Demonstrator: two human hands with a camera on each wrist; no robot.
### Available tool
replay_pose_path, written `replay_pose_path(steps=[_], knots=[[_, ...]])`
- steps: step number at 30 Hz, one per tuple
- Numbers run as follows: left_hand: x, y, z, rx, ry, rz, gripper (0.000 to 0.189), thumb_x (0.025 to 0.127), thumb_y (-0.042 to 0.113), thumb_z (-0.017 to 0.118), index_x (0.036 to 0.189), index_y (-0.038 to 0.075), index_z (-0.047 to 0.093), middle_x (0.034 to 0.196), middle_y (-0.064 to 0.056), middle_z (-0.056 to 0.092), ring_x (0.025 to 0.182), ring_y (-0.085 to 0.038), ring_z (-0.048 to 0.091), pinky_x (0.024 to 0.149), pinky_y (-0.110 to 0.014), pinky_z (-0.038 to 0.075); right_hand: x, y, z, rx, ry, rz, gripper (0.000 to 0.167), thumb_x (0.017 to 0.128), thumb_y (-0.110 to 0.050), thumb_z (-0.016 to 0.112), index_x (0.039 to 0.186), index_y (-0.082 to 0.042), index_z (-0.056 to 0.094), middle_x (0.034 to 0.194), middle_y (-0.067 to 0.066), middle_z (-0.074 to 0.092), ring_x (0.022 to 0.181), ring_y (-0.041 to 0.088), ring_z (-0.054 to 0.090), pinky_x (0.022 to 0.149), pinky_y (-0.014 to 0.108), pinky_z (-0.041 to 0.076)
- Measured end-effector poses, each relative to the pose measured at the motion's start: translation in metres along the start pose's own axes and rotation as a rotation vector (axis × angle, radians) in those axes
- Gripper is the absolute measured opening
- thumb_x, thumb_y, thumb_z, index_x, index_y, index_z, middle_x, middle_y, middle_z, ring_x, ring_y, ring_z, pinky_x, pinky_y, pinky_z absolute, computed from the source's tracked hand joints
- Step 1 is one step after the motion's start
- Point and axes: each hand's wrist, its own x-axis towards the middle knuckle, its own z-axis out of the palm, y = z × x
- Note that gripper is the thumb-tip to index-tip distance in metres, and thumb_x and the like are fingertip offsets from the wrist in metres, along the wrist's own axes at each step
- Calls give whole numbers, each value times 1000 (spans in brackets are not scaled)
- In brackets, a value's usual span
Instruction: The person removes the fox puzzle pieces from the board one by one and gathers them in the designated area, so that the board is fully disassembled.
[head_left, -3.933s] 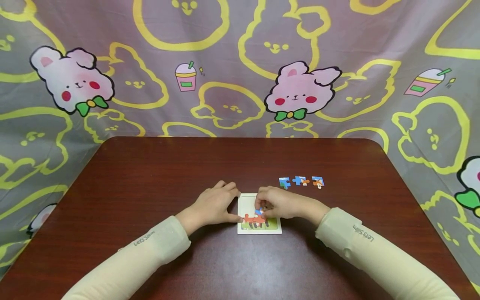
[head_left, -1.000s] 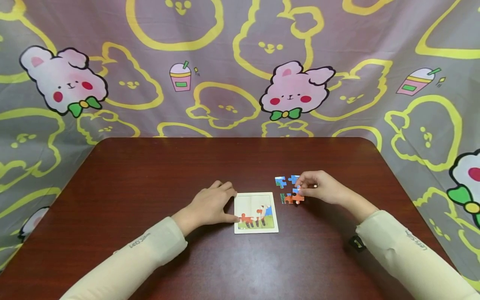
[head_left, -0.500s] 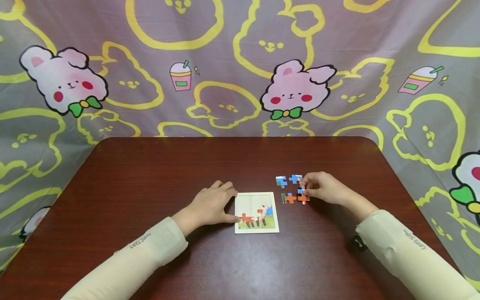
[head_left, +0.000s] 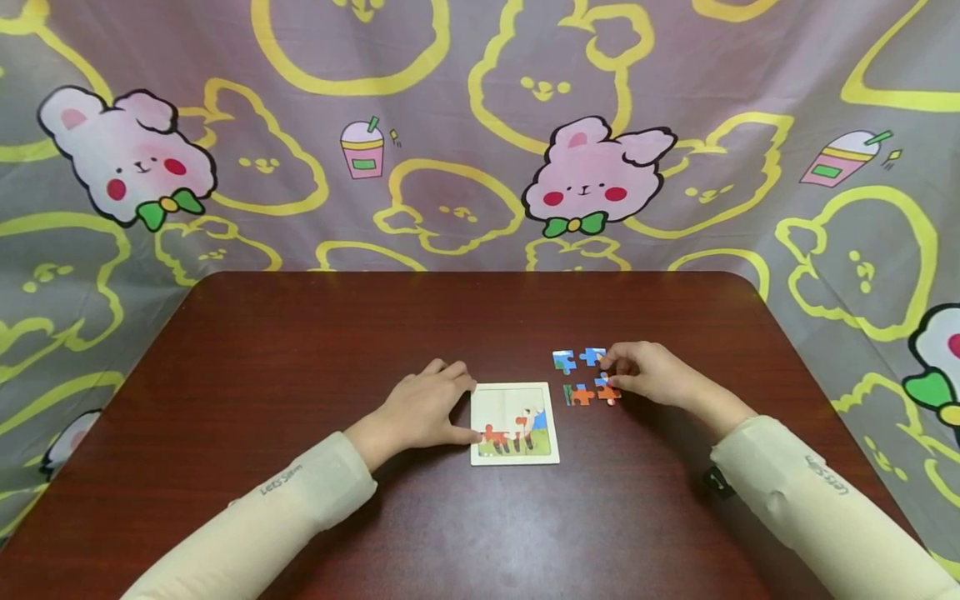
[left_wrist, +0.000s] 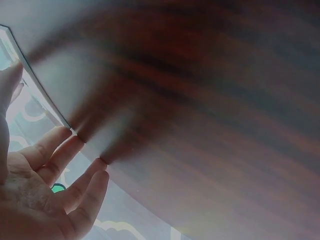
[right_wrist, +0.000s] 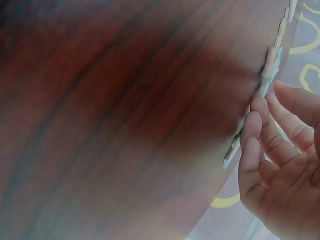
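Note:
In the head view, my left hand [head_left: 420, 406] rests at the left side of a pale puzzle tray [head_left: 552, 425], its thumb and fingertips spread along the edge. Several joined pieces inside, the assembled part [head_left: 517, 433], show an orange animal with dark legs on green. Right of the tray, my right hand [head_left: 647, 372] has its fingertips beside the loose pieces. Its thumb is by a blue-and-orange puzzle piece [head_left: 604, 390], and its fingers cover the right end of a blue piece [head_left: 592, 357]. The right wrist view shows the fingers [right_wrist: 251, 122] loosely bent at the pieces, with contact unclear.
An orange-and-green piece [head_left: 578, 395] and a blue-and-green piece [head_left: 564, 361] lie to the left of my right hand. Everything sits on a dark red-brown table [head_left: 360, 325]. A patterned curtain [head_left: 450, 133] stands behind it and on both sides.
My right hand has moved from over the tray to the loose pieces. The blue-and-orange piece has shifted slightly right, apart from the orange-and-green one. My left hand stays at the tray.

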Motion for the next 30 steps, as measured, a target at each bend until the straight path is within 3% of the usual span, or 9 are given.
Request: replay_pose_path(steps=[11, 14, 18, 24, 30], knots=[[0, -1, 1, 6, 3, 1, 69, 75, 61, 78, 125, 15, 66, 120, 2, 59, 109, -22, 53, 72, -41, 53, 3, -18, 1, -34, 35, 1, 13, 90, -8, 71, 102, -6, 68, 82, -1, 68, 71, 11, 54, 66, 28, 46], [1, -1, 1, 8, 5, 3, 68, 75, 61, 78, 124, 16, 67, 119, 2, 59, 108, -22, 53, 71, -41, 52, 6, -27, 7, 0, 4, -20, 13, 91, -7, 69, 103, -6, 68, 80, -1, 66, 64, 10, 55, 60, 27, 47], [0, -1, 1, 5, 6, 4, 67, 75, 61, 78, 123, 16, 67, 120, 1, 59, 108, -23, 53, 71, -42, 53, 10, -41, 18, 6, -34, -92, 14, 90, -7, 70, 104, -6, 69, 81, -2, 66, 63, 6, 55, 60, 25, 48], [0, 0, 0, 6, 4, 3, 68, 75, 60, 78, 124, 15, 67, 121, 1, 59, 109, -22, 53, 72, -43, 53, 16, -61, 35, -86, -70, -262, 17, 87, -10, 75, 104, -10, 72, 92, -2, 65, 79, 12, 56, 71, 25, 47], [1, 0, 0, 5, -5, -5, 68, 74, 60, 79, 124, 15, 67, 119, 2, 59, 108, -22, 53, 73, -43, 53, 19, -73, 43, -140, -124, -307, 25, 83, -15, 79, 108, -12, 73, 100, -2, 63, 92, 15, 58, 79, 28, 49]])
